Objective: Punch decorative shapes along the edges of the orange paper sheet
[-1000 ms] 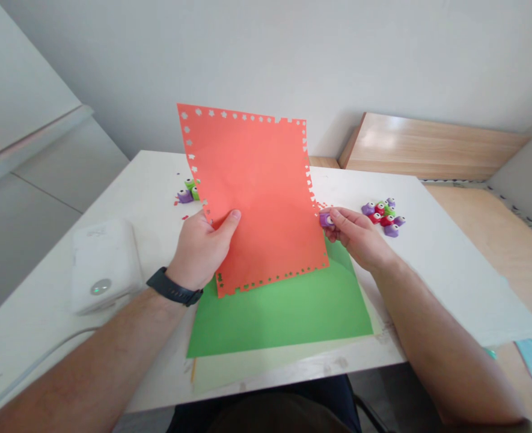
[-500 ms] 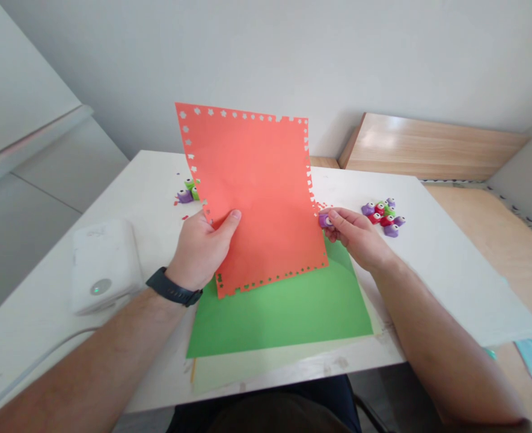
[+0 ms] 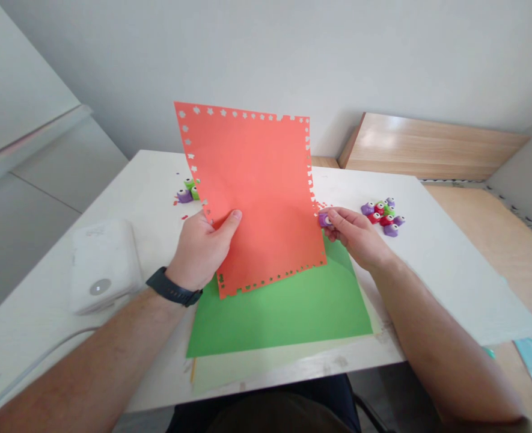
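Observation:
An orange-red paper sheet [image 3: 261, 186] is held up at a tilt, with small shaped holes punched along its edges. My left hand [image 3: 205, 243] grips its left edge, thumb across the front and the other fingers hidden behind. At the sheet's right edge, my right hand [image 3: 353, 231] pinches a small purple craft punch [image 3: 324, 220] between thumb and fingers. The punch sits against that edge, partly covered by my fingers. Below the sheet lies green paper [image 3: 284, 319], on top of paler sheets [image 3: 266, 367].
Several purple, red and green punches [image 3: 385, 216] are grouped to the right, and a few more punches [image 3: 188, 192] at the left behind the sheet. Red paper bits [image 3: 323, 206] are scattered nearby. A white box-shaped device [image 3: 106, 258] with a cable stands on the white table [image 3: 157, 355].
The sheet's lower right corner has shifted very slightly left and up. Both hands keep their hold in almost the same place. The device's light has turned from green to white.

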Available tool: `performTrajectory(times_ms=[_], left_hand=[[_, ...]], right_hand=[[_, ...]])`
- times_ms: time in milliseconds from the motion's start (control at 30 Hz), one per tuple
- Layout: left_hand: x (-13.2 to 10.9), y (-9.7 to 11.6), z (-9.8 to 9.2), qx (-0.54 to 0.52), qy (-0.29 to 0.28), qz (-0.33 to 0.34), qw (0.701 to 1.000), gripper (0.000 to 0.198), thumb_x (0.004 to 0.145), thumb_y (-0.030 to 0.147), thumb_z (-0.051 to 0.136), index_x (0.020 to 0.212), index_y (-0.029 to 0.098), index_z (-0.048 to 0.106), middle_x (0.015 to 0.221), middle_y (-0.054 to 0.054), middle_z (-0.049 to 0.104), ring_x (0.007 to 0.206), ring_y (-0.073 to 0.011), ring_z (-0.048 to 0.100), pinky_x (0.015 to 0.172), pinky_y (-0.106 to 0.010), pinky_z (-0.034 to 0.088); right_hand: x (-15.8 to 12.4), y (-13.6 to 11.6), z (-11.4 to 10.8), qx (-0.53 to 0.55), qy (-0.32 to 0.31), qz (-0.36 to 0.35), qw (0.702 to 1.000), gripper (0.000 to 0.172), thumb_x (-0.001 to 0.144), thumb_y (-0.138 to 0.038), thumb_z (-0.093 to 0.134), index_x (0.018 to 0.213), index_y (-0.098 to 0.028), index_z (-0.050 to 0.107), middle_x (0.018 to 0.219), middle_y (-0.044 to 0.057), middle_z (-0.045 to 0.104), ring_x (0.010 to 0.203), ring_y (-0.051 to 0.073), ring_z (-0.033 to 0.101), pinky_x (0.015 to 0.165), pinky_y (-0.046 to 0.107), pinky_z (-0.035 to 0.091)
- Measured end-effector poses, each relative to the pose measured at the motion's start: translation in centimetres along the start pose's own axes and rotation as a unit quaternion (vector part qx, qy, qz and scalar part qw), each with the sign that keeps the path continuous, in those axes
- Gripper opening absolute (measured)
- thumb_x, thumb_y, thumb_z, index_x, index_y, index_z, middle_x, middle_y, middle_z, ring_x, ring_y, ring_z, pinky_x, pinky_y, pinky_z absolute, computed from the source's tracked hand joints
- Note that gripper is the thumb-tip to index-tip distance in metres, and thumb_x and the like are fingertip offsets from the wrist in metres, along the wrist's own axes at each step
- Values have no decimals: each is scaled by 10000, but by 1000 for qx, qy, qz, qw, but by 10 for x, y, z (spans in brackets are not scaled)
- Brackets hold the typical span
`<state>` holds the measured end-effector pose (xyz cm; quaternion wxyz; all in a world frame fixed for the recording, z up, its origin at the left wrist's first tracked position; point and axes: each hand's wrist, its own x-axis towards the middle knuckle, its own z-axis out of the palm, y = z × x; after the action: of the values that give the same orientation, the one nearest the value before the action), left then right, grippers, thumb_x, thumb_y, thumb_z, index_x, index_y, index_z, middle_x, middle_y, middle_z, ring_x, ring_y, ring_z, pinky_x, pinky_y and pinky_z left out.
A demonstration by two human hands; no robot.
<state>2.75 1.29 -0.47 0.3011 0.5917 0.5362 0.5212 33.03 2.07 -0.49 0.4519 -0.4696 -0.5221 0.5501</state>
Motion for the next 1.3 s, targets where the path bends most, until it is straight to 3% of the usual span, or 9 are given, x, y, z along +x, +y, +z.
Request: performTrajectory(times_ms=[1300], left_hand=[[0,2,1,-20,12,-21,1000,361,954,428,680,1270,261,730,1439,-30,704,1376,-257,627,1251,-446,428]], right_hand=[[0,1,0,-21,-10,-22,999,325,937,-531,744,1020,-218,769,937,28,668,763,144,526,669,296,412]])
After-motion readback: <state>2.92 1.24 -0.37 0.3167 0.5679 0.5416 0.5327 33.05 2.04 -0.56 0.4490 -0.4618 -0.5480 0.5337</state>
